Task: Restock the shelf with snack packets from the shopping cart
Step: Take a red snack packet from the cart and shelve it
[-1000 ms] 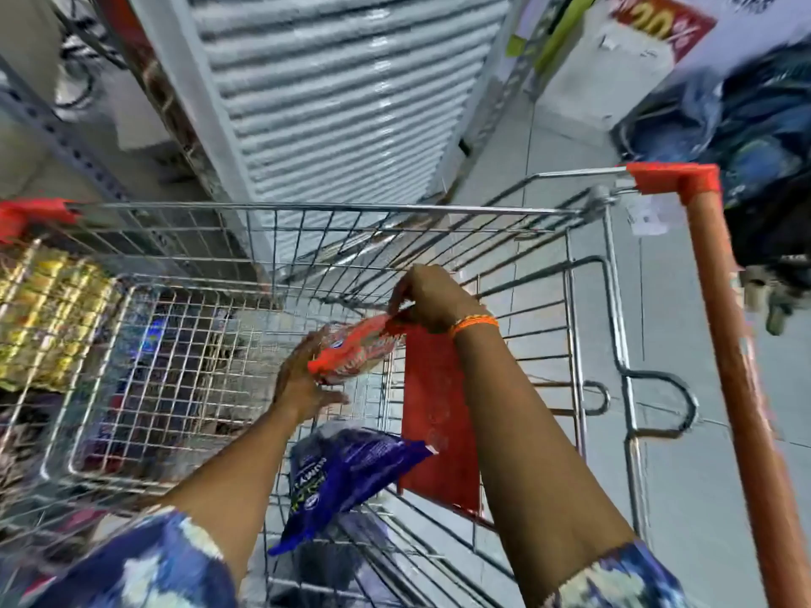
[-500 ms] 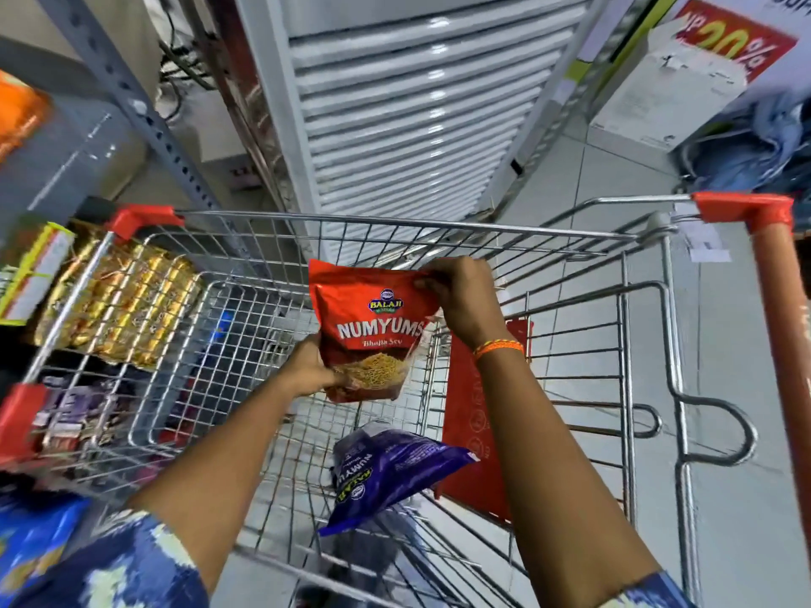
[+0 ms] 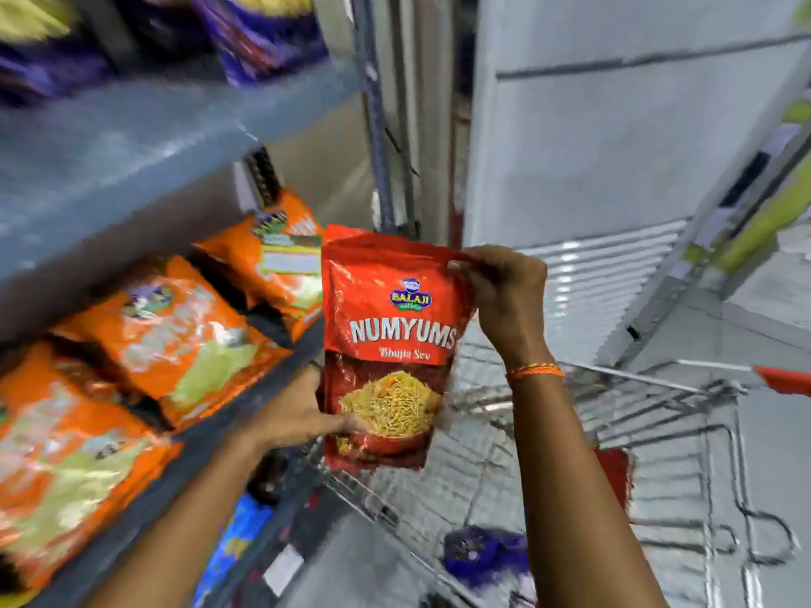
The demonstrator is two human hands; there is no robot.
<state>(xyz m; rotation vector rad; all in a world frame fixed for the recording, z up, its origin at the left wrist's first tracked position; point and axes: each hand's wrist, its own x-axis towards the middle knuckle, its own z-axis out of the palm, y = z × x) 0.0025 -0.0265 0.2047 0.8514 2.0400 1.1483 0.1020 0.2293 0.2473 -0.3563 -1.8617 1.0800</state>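
Head view looks down on a red snack packet [image 3: 388,344] held upright in the air between both hands, just beside the front edge of a grey shelf [image 3: 245,414] and above the wire shopping cart [image 3: 614,414]; the packet's front faces the camera and reads "BALAJI" in a blue badge near the top, "NUMYUMS" in large white letters across the middle and "Bhujia Sev" in smaller script beneath, over a printed bowl of yellow fried strands; the right hand [image 3: 504,296], with an orange thread band [image 3: 533,370] at the wrist, pinches the packet's top right corner between thumb and fingers; the left hand [image 3: 303,414] grips the lower left edge, thumb across the front near the printed bowl; on the shelf to the left lie orange packets [image 3: 175,340] in a row, their printing too blurred to read; purple packets [image 3: 259,32] sit on the shelf above, also blurred; a purple packet [image 3: 482,550] lies low in the cart, its writing unreadable; the cart's red handle end [image 3: 785,379] shows at the right edge; a white paper tag [image 3: 283,568] on the lower shelf front cannot be read.
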